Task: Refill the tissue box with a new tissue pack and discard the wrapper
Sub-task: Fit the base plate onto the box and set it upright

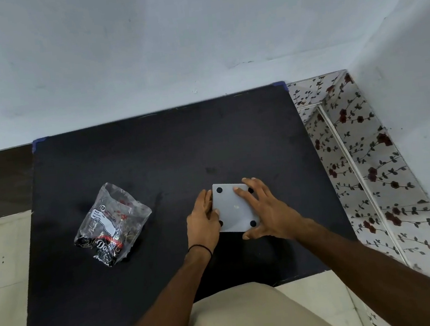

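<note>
Two things lie on the black mat [156,169]. Going from the left, a crumpled clear wrapper [111,224] with dark print sits by itself, well apart from both hands; it looks empty and slack, so I judge it was set aside until it can be thrown away. Whether the surface under the mat is a bench or the floor cannot be told.

Right of centre is the tissue box [236,208], a pale grey square showing a flat face with small black round pads at its corners. That looks like its underside, so the box probably lies upside down to have its base closed after filling; no tissues are visible.

The left hand [203,222] stands against the box's left edge, fingers straight and pressed to the side, thumb on the near corner, steadying it. The right hand [263,208] lies spread over the top face, fingers splayed and thumb hooked at the near edge, pressing down. Neither grip is closed: both are open and flat, bracing the box.
</note>
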